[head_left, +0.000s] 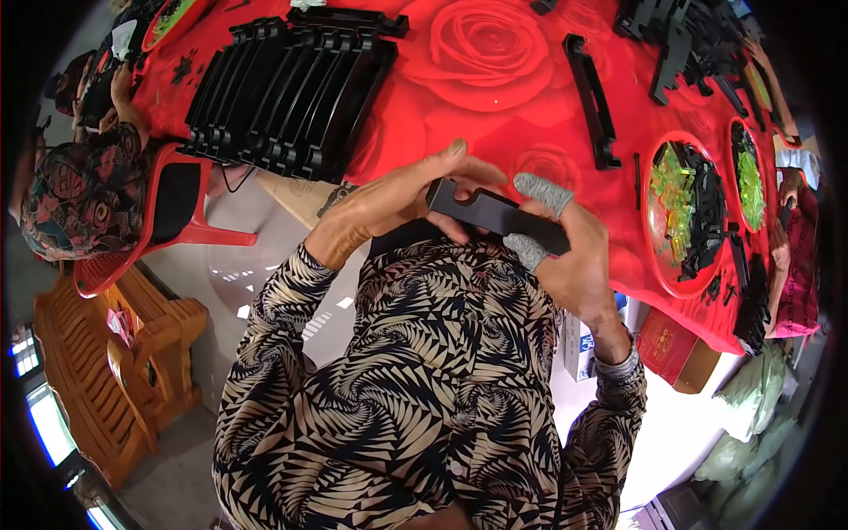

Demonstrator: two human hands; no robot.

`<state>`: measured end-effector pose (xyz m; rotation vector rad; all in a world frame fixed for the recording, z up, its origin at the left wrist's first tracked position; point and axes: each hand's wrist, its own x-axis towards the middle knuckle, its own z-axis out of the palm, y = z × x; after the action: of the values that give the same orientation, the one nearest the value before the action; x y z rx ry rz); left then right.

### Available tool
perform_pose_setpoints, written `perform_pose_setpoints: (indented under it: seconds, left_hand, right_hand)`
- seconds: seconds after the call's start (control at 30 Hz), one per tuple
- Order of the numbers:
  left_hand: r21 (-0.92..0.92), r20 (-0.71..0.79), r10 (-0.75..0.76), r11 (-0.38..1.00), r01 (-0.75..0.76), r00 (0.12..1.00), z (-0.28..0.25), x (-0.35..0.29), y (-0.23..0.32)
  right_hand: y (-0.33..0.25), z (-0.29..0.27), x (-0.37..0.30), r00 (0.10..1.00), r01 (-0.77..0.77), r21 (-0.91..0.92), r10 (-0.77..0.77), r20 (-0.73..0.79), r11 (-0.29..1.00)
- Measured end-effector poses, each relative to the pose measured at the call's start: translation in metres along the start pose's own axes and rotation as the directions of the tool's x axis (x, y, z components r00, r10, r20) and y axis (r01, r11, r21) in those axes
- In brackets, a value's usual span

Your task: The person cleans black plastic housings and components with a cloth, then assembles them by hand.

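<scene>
A long black plastic piece (499,216) with a notch in its upper edge is held level in front of my waist. My right hand (574,256) grips its right end, with grey wraps (543,193) on the thumb and a finger. Around its left end is my left hand (389,199), thumb raised, fingers partly hidden behind the piece. Beyond, to the left on the red tablecloth (486,44), lie rows of similar black pieces (291,97). A single black piece (592,102) rests by itself to the right.
On the right stand a red tray (658,243) of yellow-green and small black parts, and another tray (749,177). Loose black pieces (676,44) are heaped at the far right. A red chair (190,225) and a wooden bench (115,380) are at left. Other people sit on both sides.
</scene>
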<state>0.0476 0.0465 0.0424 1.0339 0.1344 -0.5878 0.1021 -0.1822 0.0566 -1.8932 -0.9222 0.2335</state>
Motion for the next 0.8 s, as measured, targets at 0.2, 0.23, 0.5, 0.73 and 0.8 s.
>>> perform_pose_setpoints:
  seconds: [0.2,0.23,0.5,0.73,0.8]
  left_hand:
    - [0.084,-0.156,0.261,0.964,-0.251,0.953,0.018,0.018,-0.001]
    - [0.079,-0.160,0.262,0.964,-0.252,0.952,0.018,0.021,-0.002]
    - [0.014,-0.268,0.236,0.970,-0.241,0.934,0.015,0.024,-0.013]
    - [0.038,-0.276,0.265,0.964,-0.265,0.924,0.012,0.024,-0.023]
    - [0.016,-0.302,0.252,0.966,-0.259,0.919,0.013,0.023,-0.022]
  right_hand:
    - [-0.006,-0.004,0.018,0.917,-0.391,0.455,0.378,0.125,0.800]
    - [-0.007,-0.006,0.021,0.870,-0.481,0.532,0.454,0.192,0.697]
    - [0.005,0.008,-0.001,0.821,-0.513,0.769,0.480,0.310,0.382]
    - [0.009,0.015,-0.007,0.767,-0.513,0.834,0.544,0.339,0.204]
    - [0.003,0.014,-0.005,0.767,-0.510,0.835,0.548,0.334,0.206]
